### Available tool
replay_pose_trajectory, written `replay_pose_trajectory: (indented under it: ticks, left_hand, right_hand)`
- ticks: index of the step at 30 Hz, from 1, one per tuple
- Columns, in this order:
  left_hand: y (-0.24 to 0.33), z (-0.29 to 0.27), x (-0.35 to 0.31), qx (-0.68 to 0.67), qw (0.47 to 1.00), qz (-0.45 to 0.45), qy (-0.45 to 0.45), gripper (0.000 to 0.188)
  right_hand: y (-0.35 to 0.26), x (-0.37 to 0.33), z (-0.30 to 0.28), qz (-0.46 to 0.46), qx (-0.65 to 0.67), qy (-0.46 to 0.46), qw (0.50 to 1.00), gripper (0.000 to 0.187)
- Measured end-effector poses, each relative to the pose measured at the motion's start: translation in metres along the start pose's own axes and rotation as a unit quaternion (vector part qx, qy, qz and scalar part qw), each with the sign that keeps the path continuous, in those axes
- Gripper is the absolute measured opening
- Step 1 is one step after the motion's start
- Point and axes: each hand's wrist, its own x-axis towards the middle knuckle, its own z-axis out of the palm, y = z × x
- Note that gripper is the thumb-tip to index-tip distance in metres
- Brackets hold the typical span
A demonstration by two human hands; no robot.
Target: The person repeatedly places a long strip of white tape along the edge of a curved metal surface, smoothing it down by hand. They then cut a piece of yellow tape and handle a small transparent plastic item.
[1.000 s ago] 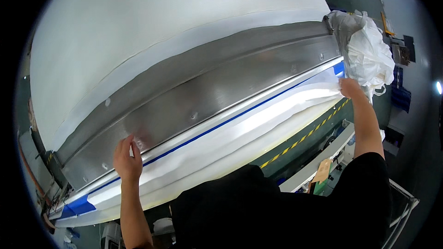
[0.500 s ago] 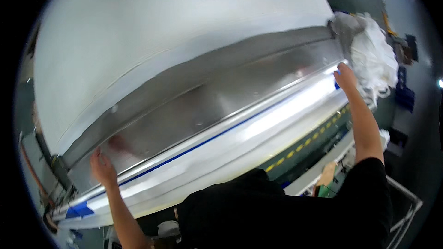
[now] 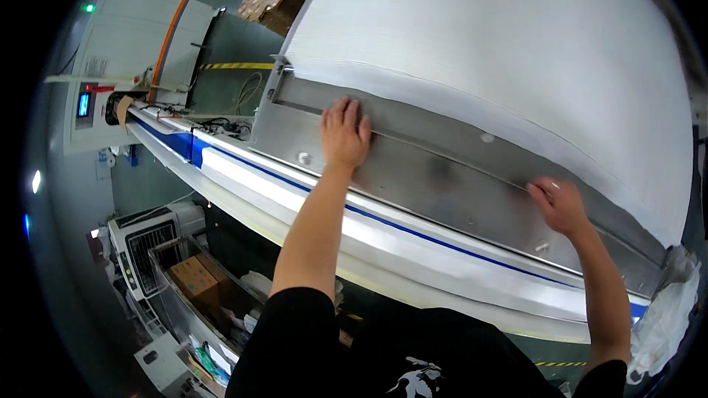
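A long grey metal plate (image 3: 435, 177) with a raised ridge runs across in front of me. Beyond it a broad white sheet of material (image 3: 501, 44) spreads out, its wavy near edge lying over the metal. My left hand (image 3: 344, 134) rests on the plate's left part, fingers stretched over the ridge, holding nothing. Farther right, my right hand (image 3: 562, 205) is at the ridge close to the sheet's edge. Its fingers are curled together, and whether anything thin is between them is hidden.
Along the plate's near side runs a white rail with a blue stripe (image 3: 398, 232). A white cabinet with a lit screen (image 3: 84, 105) stands at the left. Lower left is a bin holding a cardboard box (image 3: 198, 280). White plastic bags (image 3: 667, 317) hang at the right end.
The view has swung toward the left end of the plate. My hands, spread wide near the rail before, are now closer together and farther in on the metal; the right fingers are curled.
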Motion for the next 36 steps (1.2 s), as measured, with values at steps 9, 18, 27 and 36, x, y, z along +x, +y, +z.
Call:
replay_pose_trajectory:
  ticks: [9,18,27,36]
  left_hand:
    - [0.009,-0.004,0.004,-0.109,0.993,-0.037,0.004,0.039]
    - [0.003,-0.005,0.007,-0.153,0.986,-0.053,-0.036,0.042]
    - [-0.016,-0.005,0.017,-0.193,0.979,-0.067,-0.004,0.049]
    - [-0.109,0.008,0.107,-0.019,0.995,0.014,0.095,0.050]
  right_hand:
    - [-0.202,0.263,0.035,-0.202,0.047,0.086,0.974,0.020]
    - [-0.260,0.380,0.060,-0.185,0.017,0.103,0.977,0.019]
    - [-0.258,0.386,0.065,-0.146,0.008,0.137,0.980,0.019]
    - [-0.248,0.392,0.071,-0.174,-0.044,0.201,0.963,0.020]
